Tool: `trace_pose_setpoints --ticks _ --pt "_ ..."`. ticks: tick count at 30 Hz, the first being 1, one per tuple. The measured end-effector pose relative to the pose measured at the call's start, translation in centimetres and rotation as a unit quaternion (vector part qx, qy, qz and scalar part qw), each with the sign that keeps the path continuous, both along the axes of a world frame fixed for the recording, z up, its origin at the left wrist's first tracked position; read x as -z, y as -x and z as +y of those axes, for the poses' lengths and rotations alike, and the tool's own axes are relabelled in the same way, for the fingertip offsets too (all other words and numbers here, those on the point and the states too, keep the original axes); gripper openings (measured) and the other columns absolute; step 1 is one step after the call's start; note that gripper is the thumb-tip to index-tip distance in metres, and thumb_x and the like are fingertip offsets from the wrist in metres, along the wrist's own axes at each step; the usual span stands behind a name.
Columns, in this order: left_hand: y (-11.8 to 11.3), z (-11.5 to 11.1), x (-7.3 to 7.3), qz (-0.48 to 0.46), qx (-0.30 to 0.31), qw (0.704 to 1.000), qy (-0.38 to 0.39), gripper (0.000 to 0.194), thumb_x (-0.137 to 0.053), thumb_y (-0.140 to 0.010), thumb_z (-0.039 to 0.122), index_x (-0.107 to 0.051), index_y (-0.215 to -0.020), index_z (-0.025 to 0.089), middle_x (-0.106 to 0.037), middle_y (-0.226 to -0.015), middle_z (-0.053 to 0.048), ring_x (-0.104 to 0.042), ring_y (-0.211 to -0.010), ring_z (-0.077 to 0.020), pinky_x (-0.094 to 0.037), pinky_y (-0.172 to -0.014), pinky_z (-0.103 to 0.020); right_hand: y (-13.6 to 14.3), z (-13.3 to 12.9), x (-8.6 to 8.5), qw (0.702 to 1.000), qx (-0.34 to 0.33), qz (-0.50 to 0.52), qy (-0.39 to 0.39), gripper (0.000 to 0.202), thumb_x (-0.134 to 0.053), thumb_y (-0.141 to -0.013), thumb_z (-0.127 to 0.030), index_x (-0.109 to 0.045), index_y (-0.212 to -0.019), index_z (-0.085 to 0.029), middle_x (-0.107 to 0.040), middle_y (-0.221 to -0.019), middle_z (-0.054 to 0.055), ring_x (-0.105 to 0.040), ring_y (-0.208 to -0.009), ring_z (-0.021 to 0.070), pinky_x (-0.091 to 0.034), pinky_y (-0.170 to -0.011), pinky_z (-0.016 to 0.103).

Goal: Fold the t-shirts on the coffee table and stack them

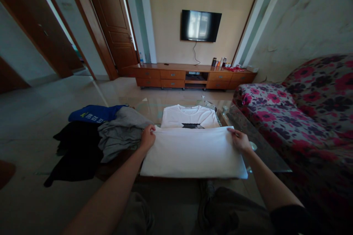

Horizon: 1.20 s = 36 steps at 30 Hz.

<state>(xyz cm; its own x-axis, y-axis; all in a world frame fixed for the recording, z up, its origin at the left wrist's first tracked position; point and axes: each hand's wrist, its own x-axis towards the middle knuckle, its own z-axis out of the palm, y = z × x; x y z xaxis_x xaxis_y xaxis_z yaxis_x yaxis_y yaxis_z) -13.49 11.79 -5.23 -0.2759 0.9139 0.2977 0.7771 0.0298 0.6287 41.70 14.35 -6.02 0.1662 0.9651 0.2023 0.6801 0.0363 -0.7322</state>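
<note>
A white shirt (193, 152) lies on the glass table, its near part doubled over into a wide flat panel. Beyond the folded edge its neckline and part of a dark print show. My left hand (148, 137) pinches the left end of that edge, fingers closed on the cloth. At the right end, my right hand (240, 140) grips the other corner between thumb and fingers. Left of the shirt is a heap of clothes: a grey garment (121, 128), a blue one (93, 113) with printed lettering, and a black one (79, 150).
The glass table (264, 154) extends to the right, with small glass items near the shirt. A floral sofa (303, 117) stands at the right. Past the table are a low wooden cabinet (172, 75) and a wall-mounted television (200, 25). My legs are below the near edge.
</note>
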Motion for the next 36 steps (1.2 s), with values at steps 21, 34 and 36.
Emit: trace_pose_setpoints --ticks 21,34,36 --pt "-6.6 -6.5 0.7 0.189 0.219 0.944 0.157 0.066 -0.041 -0.096 0.064 -0.04 -0.154 0.033 -0.024 -0.167 -0.01 -0.018 -0.153 -0.039 -0.018 -0.119 -0.056 12.3 -6.6 1.1 0.921 -0.092 -0.352 0.136 0.068 -0.022 -0.098 -0.07 -0.027 -0.159 -0.039 -0.01 -0.17 0.004 -0.01 -0.153 0.0405 -0.016 -0.11 0.075" --pt "-7.7 -2.8 0.3 0.201 0.223 0.953 0.031 0.049 -0.038 -0.102 0.043 -0.054 -0.144 0.024 -0.039 -0.161 -0.008 -0.026 -0.152 -0.0262 -0.013 -0.126 -0.044 13.6 -3.0 0.6 0.929 -0.036 -0.353 0.1 0.067 -0.014 -0.103 -0.058 -0.03 -0.16 -0.028 -0.011 -0.17 0.006 -0.008 -0.154 0.0337 -0.007 -0.118 0.066" --pt "-8.3 -3.6 0.0 0.218 0.295 0.93 0.029 0.049 -0.037 -0.102 0.044 -0.053 -0.144 0.023 -0.042 -0.159 -0.008 -0.028 -0.151 -0.0251 -0.014 -0.126 -0.044 14.2 -3.8 0.8 0.926 -0.033 -0.365 0.09 0.069 -0.015 -0.102 -0.059 -0.034 -0.159 -0.024 -0.012 -0.17 0.009 -0.007 -0.154 0.0347 -0.005 -0.117 0.067"
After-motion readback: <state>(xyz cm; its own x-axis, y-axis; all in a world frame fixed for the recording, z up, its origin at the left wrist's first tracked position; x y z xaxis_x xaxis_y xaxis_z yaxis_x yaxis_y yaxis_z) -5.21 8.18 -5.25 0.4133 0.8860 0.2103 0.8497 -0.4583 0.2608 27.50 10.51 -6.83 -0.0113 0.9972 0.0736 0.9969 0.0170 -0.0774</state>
